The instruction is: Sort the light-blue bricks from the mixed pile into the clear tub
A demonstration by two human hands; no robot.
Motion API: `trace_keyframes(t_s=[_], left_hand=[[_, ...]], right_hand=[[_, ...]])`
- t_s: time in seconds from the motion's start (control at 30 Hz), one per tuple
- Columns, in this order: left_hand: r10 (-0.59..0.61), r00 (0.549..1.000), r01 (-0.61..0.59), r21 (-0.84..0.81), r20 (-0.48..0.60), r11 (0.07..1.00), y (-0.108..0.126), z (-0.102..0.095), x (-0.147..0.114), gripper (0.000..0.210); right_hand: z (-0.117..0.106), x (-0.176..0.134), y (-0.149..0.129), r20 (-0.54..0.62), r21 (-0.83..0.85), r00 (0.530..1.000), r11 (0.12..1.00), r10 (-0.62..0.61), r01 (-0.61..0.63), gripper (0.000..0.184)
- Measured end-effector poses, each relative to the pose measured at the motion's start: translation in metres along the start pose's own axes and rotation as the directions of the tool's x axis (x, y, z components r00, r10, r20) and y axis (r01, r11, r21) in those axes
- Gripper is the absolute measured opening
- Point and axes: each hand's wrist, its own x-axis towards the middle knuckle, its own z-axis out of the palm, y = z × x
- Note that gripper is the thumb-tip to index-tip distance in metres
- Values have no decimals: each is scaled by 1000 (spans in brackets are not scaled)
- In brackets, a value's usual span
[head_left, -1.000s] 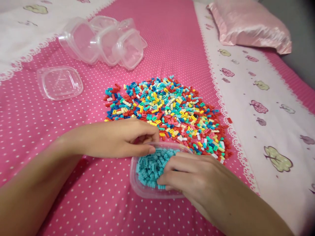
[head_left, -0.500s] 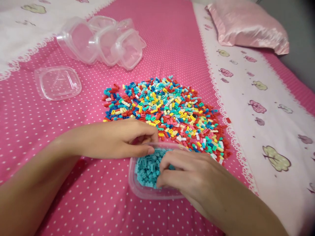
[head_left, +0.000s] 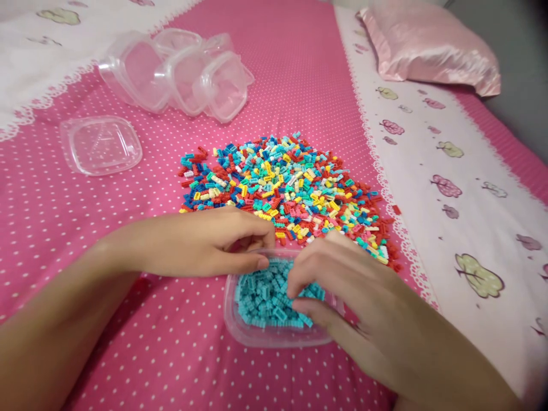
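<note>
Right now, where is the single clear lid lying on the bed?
In the head view, the clear lid lies flat on the pink dotted sheet, far left, just below the tipped clear containers and left of the mixed brick pile.

Left hand (head_left: 205, 242) grips the far-left rim of the clear tub (head_left: 257, 334) of turquoise bricks (head_left: 265, 299). Right hand (head_left: 355, 285) hovers curled over the tub's right side. Beyond the tub, the mixed brick pile (head_left: 286, 182); farther left, a lid (head_left: 100, 144).
</note>
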Motion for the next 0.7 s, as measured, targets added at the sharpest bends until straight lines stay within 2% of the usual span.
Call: trace_keyframes(t_s=[0.07, 0.27, 0.37, 0.5, 0.6, 0.7], left_hand=[[3, 1000, -3, 6, -2, 1000, 0, -1, -1, 20], [51, 999, -51, -17, 11, 999, 0, -1, -1, 19], [67, 998, -67, 7, -2, 998, -2, -1, 0, 22], [115, 993, -115, 16, -16, 993, -5, -1, 0, 31], [158, 987, -157, 25, -30, 987, -5, 0, 1, 37], [176, 983, -174, 52, -49, 983, -6, 3, 2, 37]], right_hand=[[-3, 0, -4, -21, 31, 999, 999, 25, -24, 14], [-3, 1, -5, 38, 127, 998, 990, 54, -58, 25], [-6, 6, -3, 24, 168, 1000, 986, 13, -17, 24], [-11, 12, -9, 26, 93, 999, 995, -46, 44, 23], [-5, 9, -17, 15, 2, 1000, 1000, -8, 8, 22], [9, 0, -20, -89, -75, 995, 995, 54, -61, 21]])
